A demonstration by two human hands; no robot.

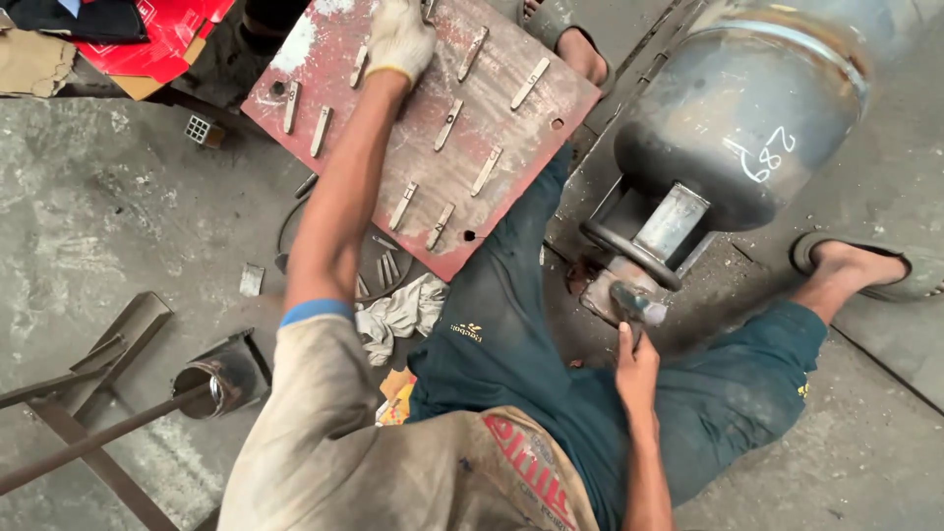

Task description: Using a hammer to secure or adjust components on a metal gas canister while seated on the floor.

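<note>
Grey steel cylinder (747, 118), chalk-marked.

A crumpled white rag (401, 317) lies on the grey concrete floor (118, 197) near the middle. At near left sit a short dark steel pipe (218, 376) and angled steel bars (88, 433). Red cardboard (162, 29) lies far left.

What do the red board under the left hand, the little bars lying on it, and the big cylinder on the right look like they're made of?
Red board: likely steel plate, its red paint worn to bare grey, with drilled holes. Bars: dull grey metal, probably steel stamps, with square edges. Cylinder: bare, unpainted grey steel with a welded collar and a chalk mark. The left hand wears a cloth glove; the right hand grips a hammer.
</note>
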